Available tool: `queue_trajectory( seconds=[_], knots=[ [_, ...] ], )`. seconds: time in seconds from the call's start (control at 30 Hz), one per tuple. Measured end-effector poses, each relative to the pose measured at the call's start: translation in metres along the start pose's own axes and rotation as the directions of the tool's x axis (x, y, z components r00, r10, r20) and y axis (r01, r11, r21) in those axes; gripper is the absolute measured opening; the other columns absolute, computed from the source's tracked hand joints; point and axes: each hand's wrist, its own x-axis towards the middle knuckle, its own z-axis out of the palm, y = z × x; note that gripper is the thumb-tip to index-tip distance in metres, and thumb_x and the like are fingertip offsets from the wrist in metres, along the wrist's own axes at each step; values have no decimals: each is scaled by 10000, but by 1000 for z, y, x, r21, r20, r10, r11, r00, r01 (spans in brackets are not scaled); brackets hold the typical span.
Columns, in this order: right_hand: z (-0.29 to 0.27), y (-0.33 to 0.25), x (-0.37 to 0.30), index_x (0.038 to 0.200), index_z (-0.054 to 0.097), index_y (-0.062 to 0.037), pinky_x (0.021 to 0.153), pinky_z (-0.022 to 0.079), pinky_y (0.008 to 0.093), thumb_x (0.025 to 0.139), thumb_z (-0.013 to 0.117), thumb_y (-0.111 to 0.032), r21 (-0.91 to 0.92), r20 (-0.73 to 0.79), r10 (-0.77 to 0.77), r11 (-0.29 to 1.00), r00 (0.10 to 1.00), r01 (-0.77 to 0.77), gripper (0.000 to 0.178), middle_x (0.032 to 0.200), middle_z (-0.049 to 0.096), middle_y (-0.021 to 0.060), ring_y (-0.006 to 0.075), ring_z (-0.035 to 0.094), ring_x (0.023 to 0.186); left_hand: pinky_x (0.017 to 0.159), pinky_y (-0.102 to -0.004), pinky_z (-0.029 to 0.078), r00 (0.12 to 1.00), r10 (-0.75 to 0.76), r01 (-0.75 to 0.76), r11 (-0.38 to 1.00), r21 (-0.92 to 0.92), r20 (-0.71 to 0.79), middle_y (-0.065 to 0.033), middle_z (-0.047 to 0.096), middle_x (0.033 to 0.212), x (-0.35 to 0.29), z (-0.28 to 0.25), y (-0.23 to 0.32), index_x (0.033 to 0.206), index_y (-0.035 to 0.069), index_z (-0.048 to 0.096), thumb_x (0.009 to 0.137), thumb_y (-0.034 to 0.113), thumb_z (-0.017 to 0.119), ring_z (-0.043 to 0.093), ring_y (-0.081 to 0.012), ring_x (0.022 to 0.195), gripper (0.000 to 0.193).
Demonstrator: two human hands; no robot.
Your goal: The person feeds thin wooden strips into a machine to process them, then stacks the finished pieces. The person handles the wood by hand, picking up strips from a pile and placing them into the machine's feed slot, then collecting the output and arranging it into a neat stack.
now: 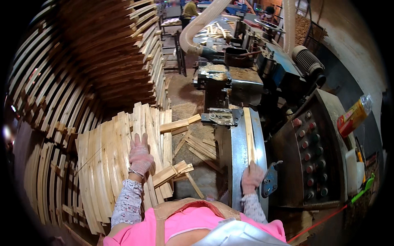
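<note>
My left hand (140, 156), in a pinkish work glove, lies on a pile of pale wooden slats (108, 151) at my left. Its fingers are stretched out over the slats and close round nothing I can see. My right hand (252, 179), gloved too, is closed at the near end of a single narrow wooden strip (248, 131). That strip lies lengthwise on the shiny metal bed (238, 160) of a woodworking machine and points away from me. The fingers of my right hand are partly hidden by its back.
Tall stacks of slats (150, 53) rise at the left. Loose offcuts (201, 147) lie between pile and machine. A button panel (314, 151), a bottle (355, 115) and a motor (308, 61) stand at the right. Ribbed hoses (199, 26) hang ahead; people (189, 9) are farther back.
</note>
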Motion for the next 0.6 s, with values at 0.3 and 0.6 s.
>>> queue_trajectory(
  seconds=[0.3,0.6],
  knots=[
    [102,10,130,1312,746,-112,1020,514,482,960,693,-265,85,130,-10,996,991,-1,388,1089,766,154,360,687,1062,1297,-321,298,963,-2,-228,531,-816,-270,-201,407,1677,97,-20,11,1688,23,295,858,-6,570,418,-315,1540,875],
    [-26,-175,40,1610,454,-33,1234,393,380,923,808,-162,789,512,-299,535,806,-302,784,1634,494,203,304,487,1499,1026,-331,519,814,142,-545,521,-657,-563,-214,544,1530,128,61,165,1676,31,291,948,58,686,624,-236,1245,828]
  ],
)
